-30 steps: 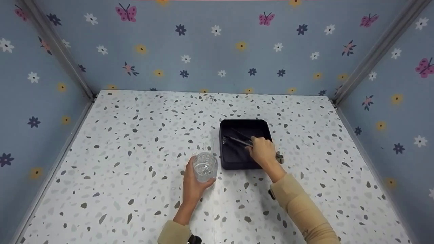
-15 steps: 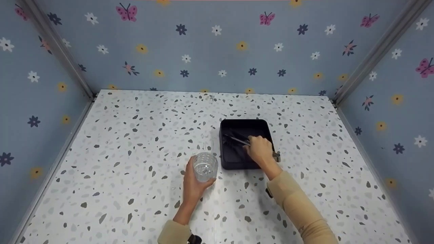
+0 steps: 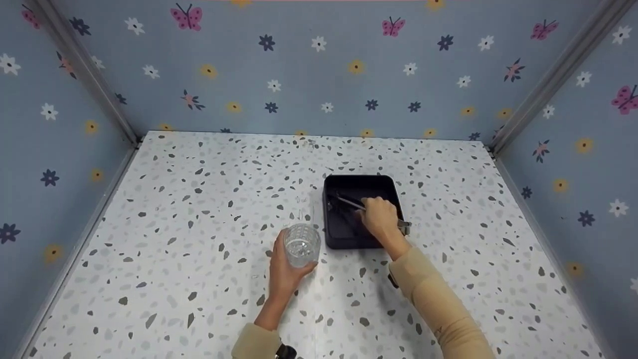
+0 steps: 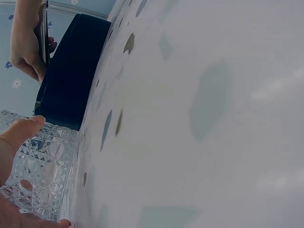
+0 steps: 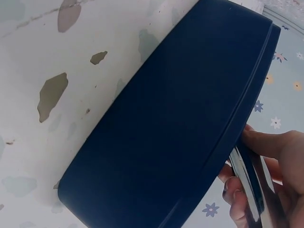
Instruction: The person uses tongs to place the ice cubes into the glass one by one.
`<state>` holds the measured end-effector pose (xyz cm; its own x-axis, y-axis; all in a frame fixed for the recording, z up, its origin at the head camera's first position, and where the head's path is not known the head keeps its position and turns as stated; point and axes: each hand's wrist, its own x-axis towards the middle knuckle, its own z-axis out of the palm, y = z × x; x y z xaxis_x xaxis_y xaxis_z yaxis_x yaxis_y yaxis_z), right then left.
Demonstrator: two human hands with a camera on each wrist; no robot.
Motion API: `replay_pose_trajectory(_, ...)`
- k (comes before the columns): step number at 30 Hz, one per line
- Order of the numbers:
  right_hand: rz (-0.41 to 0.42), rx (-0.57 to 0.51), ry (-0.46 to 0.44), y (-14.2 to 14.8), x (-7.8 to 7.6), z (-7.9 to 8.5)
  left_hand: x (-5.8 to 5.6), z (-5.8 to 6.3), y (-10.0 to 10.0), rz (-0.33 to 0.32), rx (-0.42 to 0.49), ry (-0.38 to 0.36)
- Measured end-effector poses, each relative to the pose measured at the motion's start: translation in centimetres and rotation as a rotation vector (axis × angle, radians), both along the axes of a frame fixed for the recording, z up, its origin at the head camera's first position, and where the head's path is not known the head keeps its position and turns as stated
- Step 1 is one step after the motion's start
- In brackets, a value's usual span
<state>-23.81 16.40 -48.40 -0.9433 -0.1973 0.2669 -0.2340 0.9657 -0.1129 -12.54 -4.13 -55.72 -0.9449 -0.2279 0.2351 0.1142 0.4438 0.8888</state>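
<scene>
My left hand [image 3: 285, 276] holds a clear cut-glass tumbler [image 3: 302, 247] standing on the table, thumb and fingers on opposite sides. The faceted glass [image 4: 50, 166] fills the lower left of the left wrist view. Just right of it stands a dark navy square box [image 3: 353, 243] with raised walls. Over that box my right hand [image 3: 381, 219] grips metal tongs [image 3: 353, 203], whose tips reach down inside toward its left wall. Small clear glints show near the tips. In the right wrist view the box wall [image 5: 156, 114] hides the tips, and the curled fingers [image 5: 237, 199] wrap the tongs [image 5: 251, 185].
The white speckled table [image 3: 199, 239] extends around the box and tumbler. Blue flower-and-butterfly panels [image 3: 319, 75] enclose it at the back and both sides, joined by grey corner posts [image 3: 94, 75].
My right hand has shifted slightly left and away from me with the tongs, their tips still inside the box. The left hand and tumbler have stayed put.
</scene>
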Motion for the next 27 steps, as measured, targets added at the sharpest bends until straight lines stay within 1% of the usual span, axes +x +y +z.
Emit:
replay_pose_trajectory(5,0.007,-0.002,0.003,-0.13,-0.22,-0.10,-0.01,0.10,-0.04,-0.004,0.006,0.008)
replay_pose_trajectory(18,0.005,-0.011,0.005,-0.22,-0.34,-0.40,0.07,0.25,-0.01,-0.007,0.006,-0.004)
replay_pose_trajectory(23,0.013,-0.010,0.005,-0.06,-0.34,-0.56,0.09,0.24,0.07,0.003,0.002,-0.014)
replay_pose_trajectory(27,0.015,-0.010,0.001,0.08,-0.23,-0.52,0.05,0.19,0.10,0.008,-0.003,-0.004)
